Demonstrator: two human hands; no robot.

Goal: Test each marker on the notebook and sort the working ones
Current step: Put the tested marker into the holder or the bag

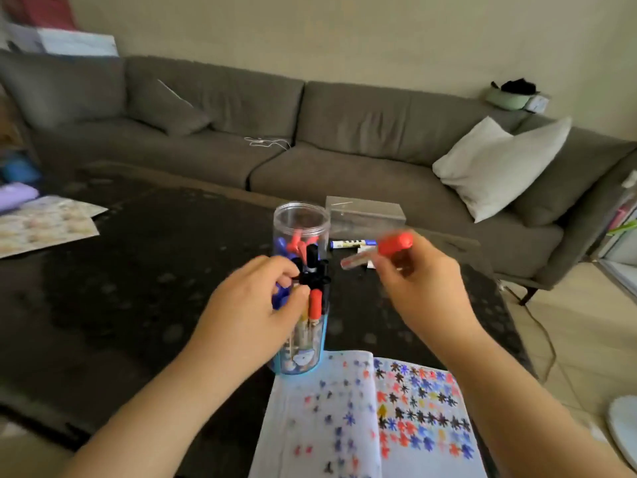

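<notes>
Currently the right hand (418,281) is pinching a red-capped marker (379,251) above the table, blurred; light, stiff and smooth, it looks best gripped mid-barrel. Meanwhile the left hand (255,298) is gripping the clear jar (300,219) beside the notebook (362,419).

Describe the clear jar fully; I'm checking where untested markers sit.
The tall clear plastic jar stands upright and lidless on the dark table, just beyond the open notebook. Its base looks light blue. Red, blue and black markers stand inside. The left hand covers its front, fingers pinching something black.
</notes>
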